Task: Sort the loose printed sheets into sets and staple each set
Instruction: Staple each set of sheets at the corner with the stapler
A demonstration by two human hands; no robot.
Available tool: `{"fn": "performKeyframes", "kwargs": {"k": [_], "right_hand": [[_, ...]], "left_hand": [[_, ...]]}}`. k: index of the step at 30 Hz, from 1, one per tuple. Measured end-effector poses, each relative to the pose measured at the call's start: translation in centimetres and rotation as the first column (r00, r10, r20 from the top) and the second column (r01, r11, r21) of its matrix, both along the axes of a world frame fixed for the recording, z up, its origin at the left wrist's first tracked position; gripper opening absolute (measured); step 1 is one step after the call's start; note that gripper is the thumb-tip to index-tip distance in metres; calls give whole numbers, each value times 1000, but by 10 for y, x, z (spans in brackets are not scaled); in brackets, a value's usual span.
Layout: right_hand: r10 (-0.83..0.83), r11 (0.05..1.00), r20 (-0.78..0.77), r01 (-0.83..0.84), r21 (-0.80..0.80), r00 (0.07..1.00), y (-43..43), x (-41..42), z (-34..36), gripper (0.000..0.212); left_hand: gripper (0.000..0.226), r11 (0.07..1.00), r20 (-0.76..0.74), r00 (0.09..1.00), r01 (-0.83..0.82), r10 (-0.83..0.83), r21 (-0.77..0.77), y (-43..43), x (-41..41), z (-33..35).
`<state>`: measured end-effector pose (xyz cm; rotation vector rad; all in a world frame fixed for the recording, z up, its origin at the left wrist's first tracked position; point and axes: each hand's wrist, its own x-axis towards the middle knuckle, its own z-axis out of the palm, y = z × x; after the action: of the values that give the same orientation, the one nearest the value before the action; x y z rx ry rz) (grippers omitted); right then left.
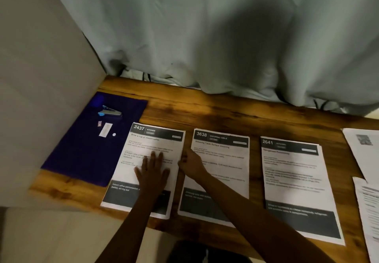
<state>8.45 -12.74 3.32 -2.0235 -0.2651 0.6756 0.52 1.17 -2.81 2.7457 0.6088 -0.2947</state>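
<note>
Three printed sets lie side by side on the wooden table (205,110): sheet 2437 (164,139) on the left, sheet 3638 (225,160) in the middle, sheet 2641 (293,172) on the right. My left hand (152,170) lies flat with straight fingers on sheet 2437. At that sheet's right edge, my right hand (189,163) has its fingers curled against the paper; whether it pinches the edge I cannot tell. A blue and silver stapler (110,111) sits on a purple cloth (82,156) at the far left.
More loose sheets (365,152) lie at the table's right end. A white strip (105,129) and small bits lie on the cloth beside the stapler. A grey curtain (225,37) hangs along the back, and a pale wall (41,78) closes the left side.
</note>
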Motion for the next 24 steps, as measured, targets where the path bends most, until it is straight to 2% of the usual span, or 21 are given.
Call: {"fn": "performKeyframes", "kwargs": {"k": [3,7,11,17,21,24], "right_hand": [[-66,998,-22,66,-19,998,19,5,-9,34],[-205,979,-12,205,-20,979,33,9,-18,35],[-287,958,-26,287,-1,958,38,13,-20,33],[-257,954,74,265,-140,964,37,21,-29,30],[-233,952,143,256,-169,962,35,19,-33,25],[-209,950,184,244,-194,960,35,15,-35,21]], "left_hand": [[74,1000,-13,1000,-10,10,-17,1,0,0],[91,1000,26,999,-19,19,5,1,-1,-3],[82,1000,30,1000,-1,0,16,2,-6,-12],[68,997,43,999,-35,32,70,-4,-10,-15],[64,998,122,992,-44,39,40,-6,-13,-15],[62,998,128,991,-48,42,47,-6,-14,-16]]}}
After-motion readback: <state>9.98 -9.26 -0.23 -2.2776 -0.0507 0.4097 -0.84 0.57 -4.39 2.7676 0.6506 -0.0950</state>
